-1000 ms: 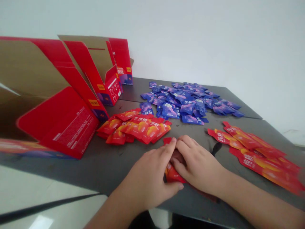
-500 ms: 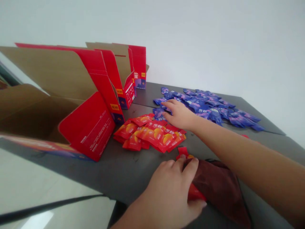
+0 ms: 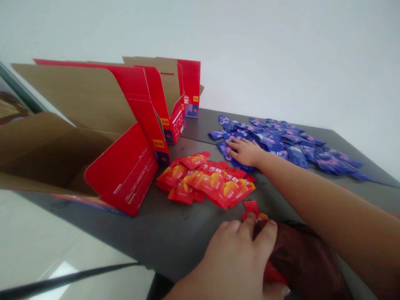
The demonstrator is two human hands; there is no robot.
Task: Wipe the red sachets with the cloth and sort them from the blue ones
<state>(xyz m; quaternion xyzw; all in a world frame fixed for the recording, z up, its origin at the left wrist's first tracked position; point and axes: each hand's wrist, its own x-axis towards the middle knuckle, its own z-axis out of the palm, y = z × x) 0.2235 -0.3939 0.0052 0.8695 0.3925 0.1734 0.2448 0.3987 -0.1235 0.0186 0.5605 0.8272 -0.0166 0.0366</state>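
My right hand [image 3: 245, 152] reaches across the table and rests on the near left edge of a pile of blue-purple sachets [image 3: 296, 154], fingers spread flat. At the bottom, my left hand [image 3: 231, 258] is closed around a red sachet [image 3: 274, 273]; part of the sachet shows beneath the palm, and the thumb is partly cut off by the frame edge. Another bit of red and orange packaging [image 3: 251, 207] shows just beyond the left fingertips. Between the hands lies a loose heap of red sachets with orange fruit pictures [image 3: 215, 179].
An open red cardboard box [image 3: 125, 175] stands at the left, its flaps raised. More red boxes [image 3: 190, 87] stand behind it. Beside my left hand is a dark brown cloth bag [image 3: 308, 254]. The grey table [image 3: 162, 233] ends at the lower left; a white wall rises behind.
My right hand has come down onto the purple sachets, its fingers spreading. My left hand keeps its grip on the red sachet. The whole view has shifted slightly, with things appearing farther right.
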